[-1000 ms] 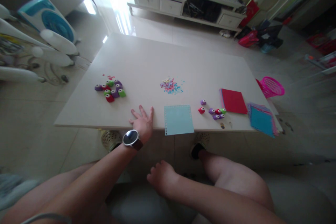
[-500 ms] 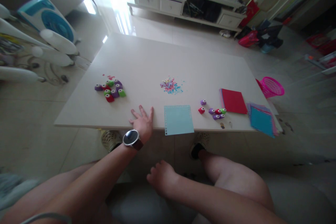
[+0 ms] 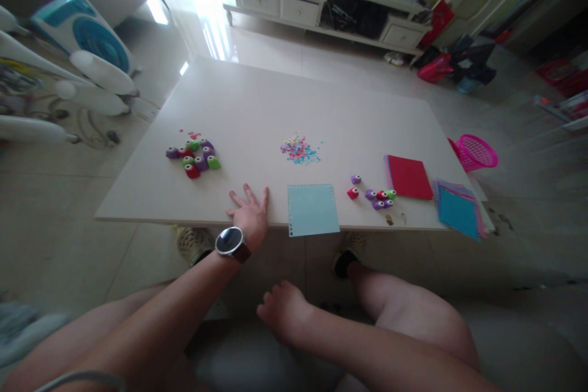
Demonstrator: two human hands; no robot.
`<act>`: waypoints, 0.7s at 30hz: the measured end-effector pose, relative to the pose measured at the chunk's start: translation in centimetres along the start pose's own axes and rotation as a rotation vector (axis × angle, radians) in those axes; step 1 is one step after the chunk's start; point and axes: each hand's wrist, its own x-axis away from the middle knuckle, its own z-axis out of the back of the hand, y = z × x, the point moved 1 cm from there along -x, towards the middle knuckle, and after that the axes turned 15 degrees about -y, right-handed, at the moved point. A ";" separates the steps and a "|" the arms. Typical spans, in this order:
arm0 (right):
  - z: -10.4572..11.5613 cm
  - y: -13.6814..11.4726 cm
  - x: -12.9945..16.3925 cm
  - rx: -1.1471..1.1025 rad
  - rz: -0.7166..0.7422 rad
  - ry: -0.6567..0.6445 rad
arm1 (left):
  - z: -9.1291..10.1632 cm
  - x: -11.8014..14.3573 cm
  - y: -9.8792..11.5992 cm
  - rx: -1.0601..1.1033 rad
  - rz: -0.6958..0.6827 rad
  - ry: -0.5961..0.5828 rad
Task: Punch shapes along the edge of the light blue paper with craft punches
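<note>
My left hand (image 3: 249, 217) lies palm down at the table's near edge, fingers spread, holding nothing. A watch is on that wrist. Right of it, a light blue paper sheet (image 3: 313, 210) overhangs the edge slightly, with small punched shapes along its left and top borders. My right hand (image 3: 285, 313) rests low over my lap, away from the table. Its fingers are curled in and nothing shows in them; the palm is hidden. Small purple, red and green craft punches (image 3: 201, 163) cluster at left, and several more craft punches (image 3: 377, 199) lie right of the sheet.
Paper confetti (image 3: 301, 150) is heaped mid-table. A red paper stack (image 3: 410, 177) and fanned coloured sheets (image 3: 458, 211) lie at right, the latter past the edge. Beyond are a pink basket (image 3: 478, 152) and a white cabinet (image 3: 298, 10). A blue-and-white appliance (image 3: 87, 30) stands left.
</note>
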 end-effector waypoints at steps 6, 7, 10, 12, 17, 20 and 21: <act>-0.1 0.1 0.0 -0.010 0.000 0.001 | 0.3 0.3 0.0 0.010 -0.007 -0.019; -0.2 0.1 0.0 -0.010 0.001 0.010 | 0.4 0.3 0.0 0.011 -0.005 -0.022; -0.5 0.1 -0.2 -0.010 0.008 0.042 | 0.3 0.3 0.0 0.024 0.000 -0.019; -0.6 0.1 -0.3 -0.003 0.008 0.050 | 0.2 0.2 0.0 0.033 0.000 -0.012; -0.4 0.1 -0.3 0.003 0.005 0.028 | 0.3 0.2 0.0 0.030 -0.006 -0.014; -0.3 0.1 -0.2 0.005 0.008 0.032 | 0.4 0.3 0.0 0.024 -0.007 -0.025; -0.2 0.1 -0.1 0.008 0.009 0.033 | 0.5 0.3 0.0 0.022 -0.005 -0.026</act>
